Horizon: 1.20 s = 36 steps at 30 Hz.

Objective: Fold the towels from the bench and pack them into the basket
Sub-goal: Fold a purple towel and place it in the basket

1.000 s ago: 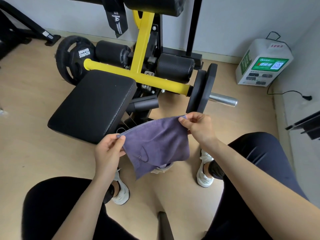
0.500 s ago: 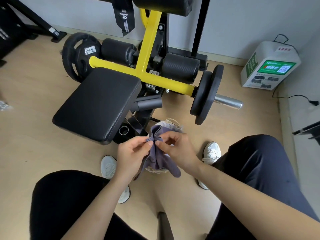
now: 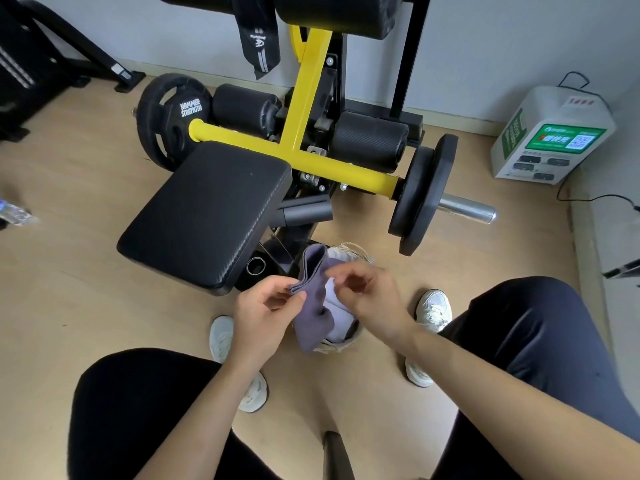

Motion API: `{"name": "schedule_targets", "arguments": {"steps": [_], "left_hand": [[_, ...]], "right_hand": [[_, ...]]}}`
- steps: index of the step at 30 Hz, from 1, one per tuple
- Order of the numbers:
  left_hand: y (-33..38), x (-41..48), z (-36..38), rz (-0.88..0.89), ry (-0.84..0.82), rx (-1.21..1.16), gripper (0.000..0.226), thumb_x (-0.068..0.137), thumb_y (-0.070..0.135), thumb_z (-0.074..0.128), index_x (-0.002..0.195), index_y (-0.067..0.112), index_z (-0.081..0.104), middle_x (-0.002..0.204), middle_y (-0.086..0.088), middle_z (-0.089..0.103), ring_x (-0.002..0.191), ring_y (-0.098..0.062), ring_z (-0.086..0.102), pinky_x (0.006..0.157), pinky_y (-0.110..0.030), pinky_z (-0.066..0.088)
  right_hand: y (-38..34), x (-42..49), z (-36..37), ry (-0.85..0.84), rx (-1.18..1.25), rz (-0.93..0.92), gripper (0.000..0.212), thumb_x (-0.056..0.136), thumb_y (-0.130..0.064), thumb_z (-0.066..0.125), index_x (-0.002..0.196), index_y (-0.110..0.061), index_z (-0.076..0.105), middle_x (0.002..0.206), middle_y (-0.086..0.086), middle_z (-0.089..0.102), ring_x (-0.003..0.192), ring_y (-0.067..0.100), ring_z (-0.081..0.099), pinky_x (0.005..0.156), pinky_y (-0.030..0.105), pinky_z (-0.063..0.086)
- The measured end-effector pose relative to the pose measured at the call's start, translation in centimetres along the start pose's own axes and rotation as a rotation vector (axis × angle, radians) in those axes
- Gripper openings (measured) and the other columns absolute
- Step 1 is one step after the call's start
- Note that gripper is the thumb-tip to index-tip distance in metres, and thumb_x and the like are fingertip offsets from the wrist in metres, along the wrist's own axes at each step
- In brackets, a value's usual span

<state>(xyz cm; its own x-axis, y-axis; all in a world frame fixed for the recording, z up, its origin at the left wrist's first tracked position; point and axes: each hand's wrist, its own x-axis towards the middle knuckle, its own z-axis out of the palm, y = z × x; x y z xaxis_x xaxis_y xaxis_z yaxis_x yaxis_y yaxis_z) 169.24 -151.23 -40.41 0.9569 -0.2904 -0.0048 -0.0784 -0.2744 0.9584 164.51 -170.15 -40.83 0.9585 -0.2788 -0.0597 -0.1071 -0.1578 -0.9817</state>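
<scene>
A purple towel (image 3: pixel 313 296), folded in half, hangs from my left hand (image 3: pixel 265 311), which pinches its doubled top edge. My right hand (image 3: pixel 367 296) hovers just right of the towel with fingers apart and curled, holding nothing. Directly below both hands a pale woven basket (image 3: pixel 351 252) stands on the floor between my feet; a lighter lilac towel (image 3: pixel 337 323) lies inside it. The black padded bench seat (image 3: pixel 207 216) at centre left has nothing on it.
The yellow-framed weight machine (image 3: pixel 304 98) with black plates (image 3: pixel 420 195) and a steel sleeve (image 3: pixel 467 211) stands just behind the basket. A white charging box (image 3: pixel 550 133) sits at the right wall. My white shoes (image 3: pixel 433 308) flank the basket on the wooden floor.
The towel went from spread wide between both hands to folded in half. My right hand has let go, and the towel now hangs from my left hand over the basket.
</scene>
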Motion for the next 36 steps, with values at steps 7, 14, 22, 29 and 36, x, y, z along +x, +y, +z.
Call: {"name": "schedule_targets", "arguments": {"steps": [7, 14, 22, 29, 36], "left_hand": [[0.3, -0.1, -1.1, 0.047, -0.091, -0.009, 0.013, 0.078, 0.031, 0.066, 0.089, 0.031, 0.072, 0.089, 0.006, 0.074, 0.085, -0.009, 0.069, 0.076, -0.021, 0.054], [0.4, 0.0, -1.5, -0.006, -0.050, -0.050, 0.011, 0.083, 0.012, 0.064, 0.090, 0.018, 0.071, 0.085, 0.002, 0.073, 0.083, -0.011, 0.070, 0.073, -0.022, 0.054], [0.5, 0.0, -2.0, -0.082, 0.040, -0.054, 0.011, 0.076, 0.013, 0.060, 0.077, 0.023, 0.065, 0.072, 0.001, 0.066, 0.069, -0.009, 0.059, 0.064, -0.021, 0.046], [0.2, 0.0, -1.7, 0.006, -0.205, 0.002, 0.037, 0.070, 0.020, 0.062, 0.106, 0.021, 0.063, 0.098, 0.007, 0.069, 0.093, -0.011, 0.067, 0.076, -0.024, 0.053], [0.4, 0.3, 1.5, 0.351, -0.177, 0.456, 0.034, 0.080, 0.044, 0.071, 0.107, 0.022, 0.071, 0.091, 0.014, 0.069, 0.084, -0.011, 0.064, 0.080, -0.038, 0.051]], "right_hand": [[2.7, 3.0, -2.8, -0.212, 0.148, 0.356, 0.078, 0.063, -0.011, 0.085, 0.135, -0.019, 0.057, 0.134, 0.007, 0.059, 0.124, 0.024, 0.056, 0.112, 0.041, 0.043], [2.6, 3.2, -3.5, -0.387, 0.129, 0.273, 0.017, 0.076, 0.002, 0.078, 0.085, -0.012, 0.072, 0.082, 0.000, 0.068, 0.080, 0.010, 0.060, 0.080, 0.023, 0.046], [0.0, 2.9, -4.6, -0.316, 0.309, 0.091, 0.011, 0.086, 0.012, 0.065, 0.091, 0.002, 0.066, 0.085, 0.001, 0.073, 0.079, 0.010, 0.066, 0.074, 0.019, 0.051], [-0.5, 2.3, -3.9, -0.298, 0.199, -0.028, 0.014, 0.086, 0.008, 0.069, 0.100, 0.008, 0.068, 0.093, 0.006, 0.073, 0.087, 0.013, 0.066, 0.083, 0.025, 0.052], [-0.7, 1.8, -3.5, -0.402, 0.114, -0.062, 0.013, 0.086, 0.005, 0.070, 0.098, -0.001, 0.072, 0.094, 0.007, 0.072, 0.087, 0.014, 0.065, 0.083, 0.029, 0.052]]}}
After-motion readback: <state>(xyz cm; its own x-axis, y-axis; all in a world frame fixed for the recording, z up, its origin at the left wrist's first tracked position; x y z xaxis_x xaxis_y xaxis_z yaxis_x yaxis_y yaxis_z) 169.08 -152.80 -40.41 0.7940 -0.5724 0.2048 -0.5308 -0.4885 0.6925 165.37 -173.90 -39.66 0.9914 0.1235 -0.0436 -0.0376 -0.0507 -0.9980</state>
